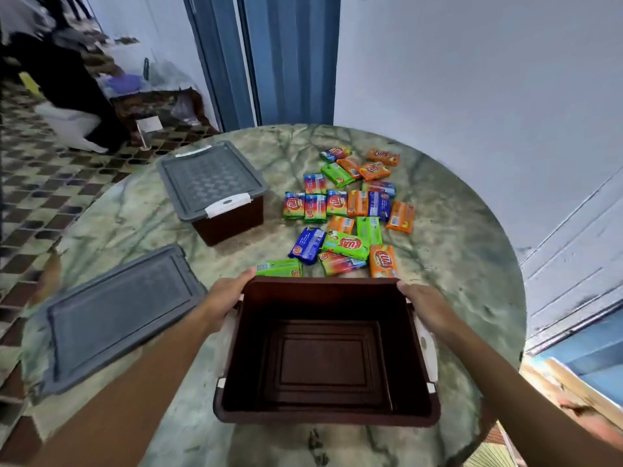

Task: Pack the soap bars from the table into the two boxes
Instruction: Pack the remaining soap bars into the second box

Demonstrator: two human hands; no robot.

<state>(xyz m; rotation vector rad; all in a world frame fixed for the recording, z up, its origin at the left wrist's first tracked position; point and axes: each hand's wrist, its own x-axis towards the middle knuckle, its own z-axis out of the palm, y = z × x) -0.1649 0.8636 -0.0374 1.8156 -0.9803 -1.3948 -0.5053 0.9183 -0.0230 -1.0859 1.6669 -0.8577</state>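
An open dark brown box (325, 417) with nothing inside sits at the near edge of the round marble table (455, 251). My left hand (224, 299) grips its far left corner. My right hand (426, 306) grips its far right corner. Several wrapped soap bars (345, 244) in green, orange, blue and rainbow wrappers lie scattered just beyond the box. A second brown box (229, 224) with a grey lid clipped on stands at the table's far left.
A loose grey lid (114, 315) lies flat on the table left of the open box. Beyond the table are a tiled floor (40, 183), a blue door and white walls. A person in dark clothes is at the far left.
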